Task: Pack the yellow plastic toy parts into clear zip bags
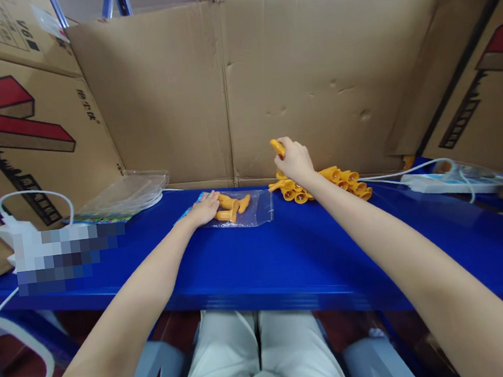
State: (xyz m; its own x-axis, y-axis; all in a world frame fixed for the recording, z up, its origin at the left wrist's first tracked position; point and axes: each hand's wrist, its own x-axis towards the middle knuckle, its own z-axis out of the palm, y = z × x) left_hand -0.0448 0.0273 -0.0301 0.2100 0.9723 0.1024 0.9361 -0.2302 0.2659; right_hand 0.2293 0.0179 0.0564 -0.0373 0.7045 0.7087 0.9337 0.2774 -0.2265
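My left hand (205, 209) lies with its fingers stretched out on a clear plastic bag (260, 207) with a coloured printed end, beside several orange hollow plastic pieces (226, 216) on or in the bag; which, I cannot tell. My right hand (297, 160) is raised over a pile of the same orange pieces (345, 180), many with round open ends towards me. Between its thumb and fingers it grips one orange plastic piece (278, 148), whose rounded tip sticks out to the left. The rest of that piece is hidden by the hand.
Cardboard walls (155, 102) enclose the blue table (251, 261) at the back and sides. At the left lies a stack of clear bags (129, 190) near a white cable (34, 192). A white power strip (455, 182) with cables stands at the right.
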